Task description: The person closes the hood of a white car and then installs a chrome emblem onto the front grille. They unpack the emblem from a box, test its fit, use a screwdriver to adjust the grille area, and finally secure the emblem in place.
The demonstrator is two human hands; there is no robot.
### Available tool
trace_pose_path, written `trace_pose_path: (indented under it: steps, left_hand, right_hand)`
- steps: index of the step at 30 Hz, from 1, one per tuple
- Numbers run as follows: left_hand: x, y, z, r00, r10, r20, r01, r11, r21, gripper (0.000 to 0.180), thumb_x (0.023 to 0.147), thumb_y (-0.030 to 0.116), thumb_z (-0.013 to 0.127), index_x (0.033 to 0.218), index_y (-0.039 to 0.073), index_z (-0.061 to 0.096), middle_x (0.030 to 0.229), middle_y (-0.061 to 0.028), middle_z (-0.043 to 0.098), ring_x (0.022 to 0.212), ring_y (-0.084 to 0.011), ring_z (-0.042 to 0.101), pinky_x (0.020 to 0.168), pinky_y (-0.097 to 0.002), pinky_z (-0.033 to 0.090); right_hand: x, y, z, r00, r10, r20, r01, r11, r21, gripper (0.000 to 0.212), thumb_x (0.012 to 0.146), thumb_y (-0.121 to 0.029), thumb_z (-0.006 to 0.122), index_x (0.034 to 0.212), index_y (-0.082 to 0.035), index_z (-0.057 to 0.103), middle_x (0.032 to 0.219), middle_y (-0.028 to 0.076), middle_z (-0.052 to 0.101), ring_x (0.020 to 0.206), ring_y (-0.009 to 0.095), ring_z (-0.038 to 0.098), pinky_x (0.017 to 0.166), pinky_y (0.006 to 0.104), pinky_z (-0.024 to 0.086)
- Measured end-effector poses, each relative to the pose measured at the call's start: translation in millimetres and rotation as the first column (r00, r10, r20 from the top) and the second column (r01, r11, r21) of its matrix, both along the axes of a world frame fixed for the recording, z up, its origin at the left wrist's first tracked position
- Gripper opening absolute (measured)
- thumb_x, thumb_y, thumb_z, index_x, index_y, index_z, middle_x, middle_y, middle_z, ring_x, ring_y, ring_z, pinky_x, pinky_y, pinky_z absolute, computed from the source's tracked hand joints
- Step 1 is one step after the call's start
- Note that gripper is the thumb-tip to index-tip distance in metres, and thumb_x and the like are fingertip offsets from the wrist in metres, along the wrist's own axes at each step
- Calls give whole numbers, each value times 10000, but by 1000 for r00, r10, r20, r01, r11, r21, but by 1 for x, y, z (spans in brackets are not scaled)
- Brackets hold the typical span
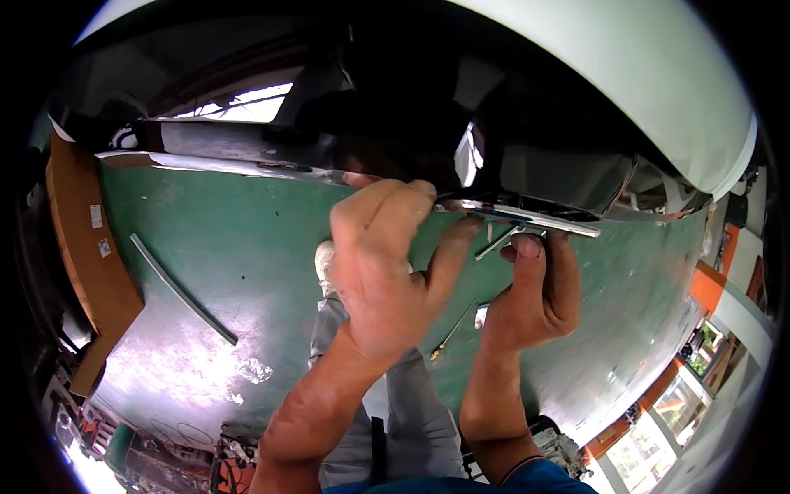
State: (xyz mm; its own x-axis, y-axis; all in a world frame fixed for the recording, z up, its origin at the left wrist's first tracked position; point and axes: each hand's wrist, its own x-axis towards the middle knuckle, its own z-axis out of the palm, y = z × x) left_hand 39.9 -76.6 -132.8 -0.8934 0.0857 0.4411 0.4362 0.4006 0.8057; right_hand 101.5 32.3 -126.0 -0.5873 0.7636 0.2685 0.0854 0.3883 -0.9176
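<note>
A glossy black car panel (395,123) fills the upper view, with a bright chrome trim strip (239,167) running along its lower edge. My left hand (383,255) is closed at the middle of that edge, its fingers bent over the strip and its thumb below. Farther right, my right hand (531,300) has its thumb and curled fingers at the underside of the chrome strip, close to its right end. Some of its fingertips are hidden behind the strip.
On the green floor lie a long grey strip (185,288), a thin tool (451,333) and crumpled clear film (255,370). A brown cardboard box (90,255) stands at left. White bodywork (642,74) rises at upper right. My shoe (326,265) shows beneath the panel.
</note>
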Motion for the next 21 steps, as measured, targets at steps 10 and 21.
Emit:
trace_pose_path:
  steps: [10, 21]
  left_hand:
    - [-1, 8, -3, 997, 65, -28, -61, 991, 119, 541, 646, -10, 839, 1121, 3, 580, 1040, -135, 572, 826, -252, 599, 633, -318, 514]
    - [-3, 7, -3, 1000, 14, -5, -13, 991, 134, 562, 627, -8, 874, 1103, -5, 575, 1081, -141, 524, 893, -237, 575, 697, -317, 507]
  right_hand:
    - [-6, 5, 8, 1000, 4, 5, -4, 1000, -5, 157, 889, 44, 645, 1029, 113, 658, 880, 149, 699, 756, 171, 671, 650, 305, 587]
    - [-4, 14, 14, 998, 45, 38, -46, 998, 34, 144, 880, 63, 643, 1016, 108, 658, 882, 147, 688, 752, 179, 671, 681, 327, 607]
